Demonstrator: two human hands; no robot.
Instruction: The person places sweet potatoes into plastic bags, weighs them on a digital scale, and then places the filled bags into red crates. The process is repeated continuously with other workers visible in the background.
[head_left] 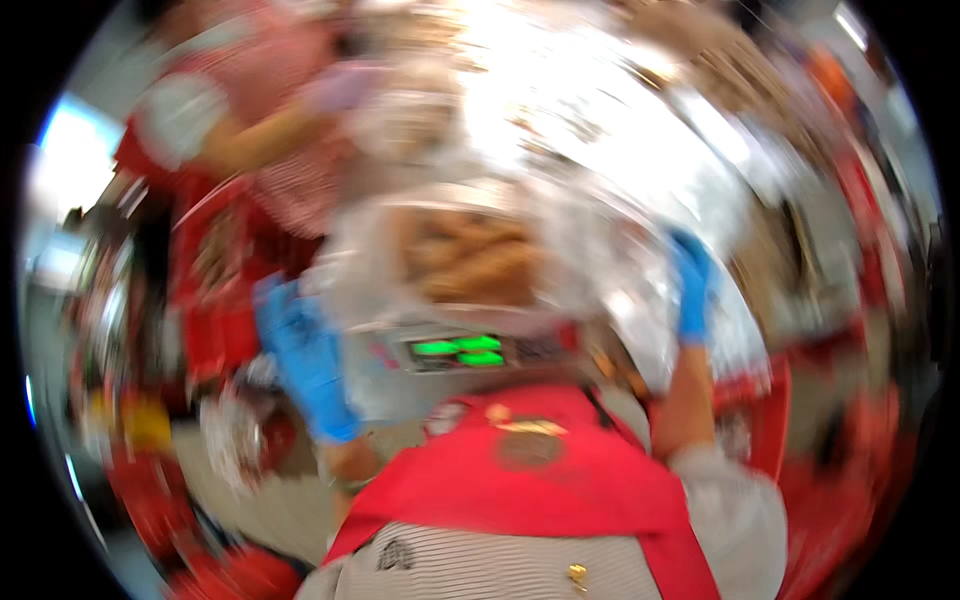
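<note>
A clear plastic bag (350, 270) holding brown, lumpy pieces of what looks like food (470, 255) lies on a scale (385, 385) with a lit green display (460, 350). In a blue glove, my left hand (305, 355) is beside the bag's left edge; blur hides whether it touches the plastic. My right hand (692, 285), also gloved in blue, is further right against shiny clear plastic sheeting (645, 320). Motion smears the fingers of both hands, so I cannot tell if either grips anything.
Across the table on the left, a person (285, 120) in red checked clothing reaches toward another pale bag (415, 115). Red crates (215, 335) stand at the left, and another red crate (770, 415) is by my right forearm. Brown cardboard (730, 60) is at the far right.
</note>
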